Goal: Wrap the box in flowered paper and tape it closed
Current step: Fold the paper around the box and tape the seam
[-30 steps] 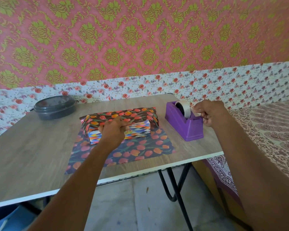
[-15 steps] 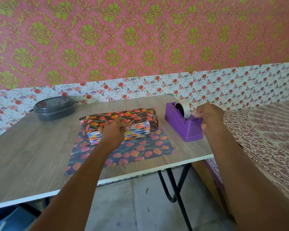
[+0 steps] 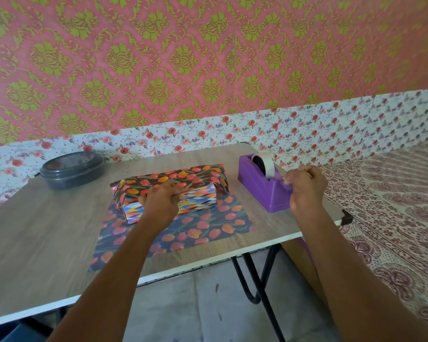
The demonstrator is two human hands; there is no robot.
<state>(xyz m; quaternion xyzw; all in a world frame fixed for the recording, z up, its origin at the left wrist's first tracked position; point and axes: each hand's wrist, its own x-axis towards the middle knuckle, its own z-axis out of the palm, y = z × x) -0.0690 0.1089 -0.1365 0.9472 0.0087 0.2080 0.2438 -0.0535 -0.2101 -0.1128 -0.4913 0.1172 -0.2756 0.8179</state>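
table bears box; damask wallpaper

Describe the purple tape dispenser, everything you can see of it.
The tape dispenser is a purple block, plastic by its look, with a slot on top holding an upright roll of whitish tape on a dark core. It stands flat on the wooden table near its right edge, right of the box and apart from it. The right hand pinches the tape end at its near end.
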